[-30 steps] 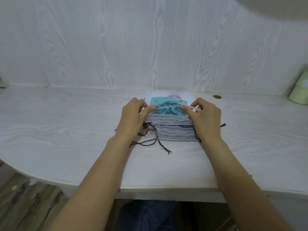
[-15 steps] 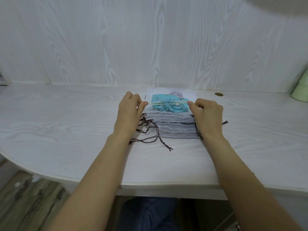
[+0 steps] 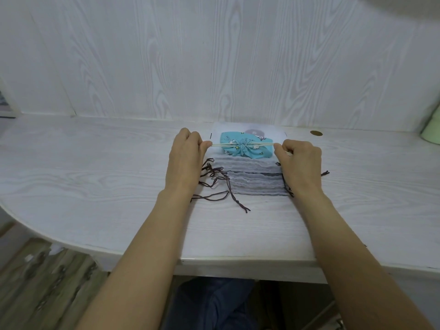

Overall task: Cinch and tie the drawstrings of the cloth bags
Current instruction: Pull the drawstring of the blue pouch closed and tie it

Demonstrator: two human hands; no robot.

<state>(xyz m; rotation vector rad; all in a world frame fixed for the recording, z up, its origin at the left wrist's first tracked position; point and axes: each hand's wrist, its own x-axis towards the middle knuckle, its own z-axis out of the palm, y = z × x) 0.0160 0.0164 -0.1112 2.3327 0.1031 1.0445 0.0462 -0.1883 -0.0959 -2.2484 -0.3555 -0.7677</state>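
A small turquoise patterned cloth bag (image 3: 245, 152) lies on top of a stack of grey cloth bags (image 3: 254, 179) on the white desk. Its mouth is gathered tight at the middle. A cream drawstring (image 3: 221, 145) runs taut from the bag to both sides. My left hand (image 3: 187, 160) pinches the left end of the string. My right hand (image 3: 301, 163) grips the right end. Dark brown drawstrings (image 3: 219, 186) of the grey bags trail loose on the desk to the left of the stack.
A white sheet (image 3: 273, 132) lies under the far end of the stack. A round brass cap (image 3: 316, 133) sits in the desk at the back right. A pale green object (image 3: 432, 132) stands at the far right. The desk's front edge (image 3: 214, 260) is close to me.
My hands have drawn apart, pulling the cream string out to both sides. The turquoise bag's mouth has gone from loosely ruffled to tightly gathered at the centre.
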